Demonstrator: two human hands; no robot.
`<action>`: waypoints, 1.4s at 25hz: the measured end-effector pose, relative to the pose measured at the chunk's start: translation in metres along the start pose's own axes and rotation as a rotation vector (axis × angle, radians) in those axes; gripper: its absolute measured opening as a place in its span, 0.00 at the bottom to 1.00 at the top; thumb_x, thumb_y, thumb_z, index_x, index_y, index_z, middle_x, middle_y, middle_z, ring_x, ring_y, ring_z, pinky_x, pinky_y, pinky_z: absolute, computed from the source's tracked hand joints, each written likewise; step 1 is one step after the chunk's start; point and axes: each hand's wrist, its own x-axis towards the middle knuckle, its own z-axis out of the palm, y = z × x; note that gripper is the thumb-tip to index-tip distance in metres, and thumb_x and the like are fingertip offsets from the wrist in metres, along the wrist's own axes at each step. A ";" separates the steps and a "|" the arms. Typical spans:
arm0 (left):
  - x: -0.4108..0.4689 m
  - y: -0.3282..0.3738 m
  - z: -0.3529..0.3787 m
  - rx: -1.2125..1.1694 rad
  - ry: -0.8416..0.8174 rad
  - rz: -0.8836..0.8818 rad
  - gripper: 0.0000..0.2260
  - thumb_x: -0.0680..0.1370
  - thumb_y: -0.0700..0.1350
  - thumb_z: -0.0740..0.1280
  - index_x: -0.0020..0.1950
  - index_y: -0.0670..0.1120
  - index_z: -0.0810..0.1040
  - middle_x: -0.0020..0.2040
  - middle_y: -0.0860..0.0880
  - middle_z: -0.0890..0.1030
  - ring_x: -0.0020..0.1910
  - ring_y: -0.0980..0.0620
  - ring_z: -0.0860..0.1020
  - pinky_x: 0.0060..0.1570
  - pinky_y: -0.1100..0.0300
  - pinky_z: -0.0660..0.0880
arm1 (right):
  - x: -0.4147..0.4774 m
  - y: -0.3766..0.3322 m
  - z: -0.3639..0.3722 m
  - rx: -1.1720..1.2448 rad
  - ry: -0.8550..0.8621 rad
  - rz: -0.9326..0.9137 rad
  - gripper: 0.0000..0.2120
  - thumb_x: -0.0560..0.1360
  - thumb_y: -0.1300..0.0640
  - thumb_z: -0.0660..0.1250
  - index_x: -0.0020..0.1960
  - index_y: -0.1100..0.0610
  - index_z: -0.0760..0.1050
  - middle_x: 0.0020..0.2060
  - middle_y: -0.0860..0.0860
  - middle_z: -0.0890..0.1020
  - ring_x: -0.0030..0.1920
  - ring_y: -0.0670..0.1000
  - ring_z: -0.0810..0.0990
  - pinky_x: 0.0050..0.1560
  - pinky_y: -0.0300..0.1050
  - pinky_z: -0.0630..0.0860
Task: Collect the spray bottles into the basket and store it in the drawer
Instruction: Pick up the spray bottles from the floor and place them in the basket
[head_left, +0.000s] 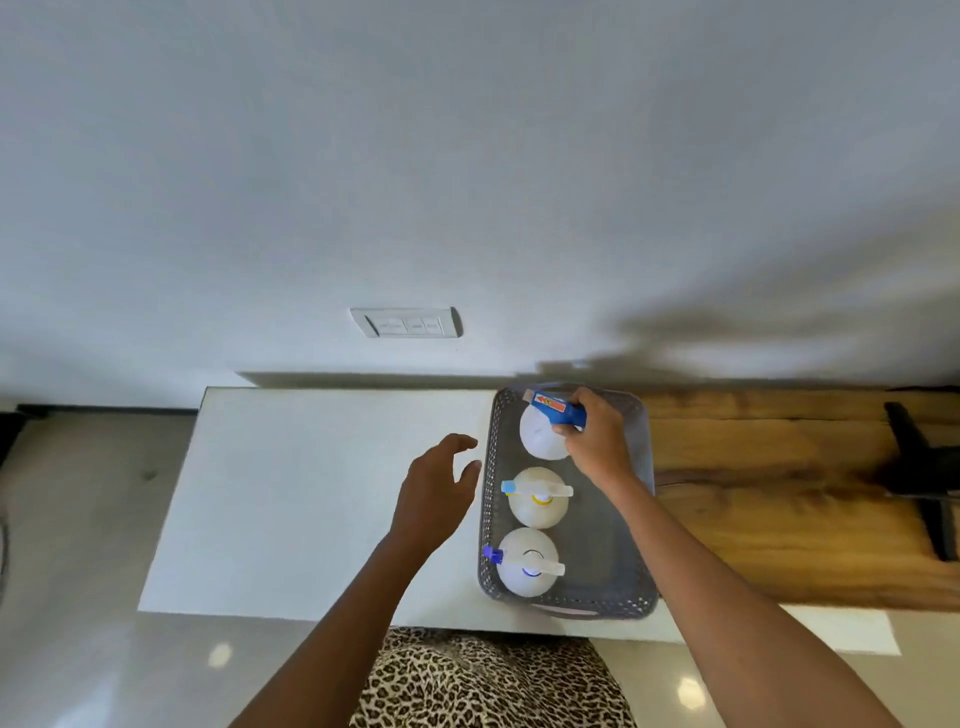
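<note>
Head cam, steep downward, close.

Three white spray bottles (535, 496) stand upright in a row inside the grey basket (613, 545).

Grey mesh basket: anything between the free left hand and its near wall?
Nothing visible. The left hand hovers open above bare white tabletop, just left of the grey mesh basket, apart from its wall.

Three white round plastic spray bottles (535, 496) filled the grey perforated plastic basket's (643, 597) left side, leaving its right half open.
</note>
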 end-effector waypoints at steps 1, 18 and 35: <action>0.003 -0.003 0.005 0.007 -0.010 -0.014 0.11 0.76 0.43 0.64 0.58 0.46 0.75 0.58 0.49 0.80 0.53 0.48 0.78 0.51 0.63 0.69 | 0.005 0.008 0.005 0.000 -0.016 0.015 0.09 0.65 0.72 0.68 0.43 0.65 0.74 0.40 0.60 0.79 0.40 0.53 0.72 0.35 0.37 0.60; 0.004 -0.034 0.033 0.005 0.008 -0.116 0.10 0.76 0.43 0.64 0.57 0.47 0.75 0.59 0.49 0.80 0.54 0.52 0.77 0.51 0.63 0.70 | 0.030 0.047 0.032 -0.105 -0.172 0.056 0.09 0.72 0.69 0.65 0.51 0.61 0.70 0.52 0.59 0.78 0.50 0.52 0.75 0.44 0.40 0.70; -0.050 -0.044 -0.028 -0.069 0.164 -0.095 0.10 0.77 0.44 0.64 0.57 0.48 0.75 0.58 0.48 0.80 0.51 0.50 0.78 0.48 0.63 0.67 | -0.023 -0.049 0.027 -0.287 -0.094 -0.263 0.22 0.75 0.64 0.61 0.67 0.66 0.62 0.66 0.62 0.68 0.69 0.61 0.64 0.68 0.54 0.64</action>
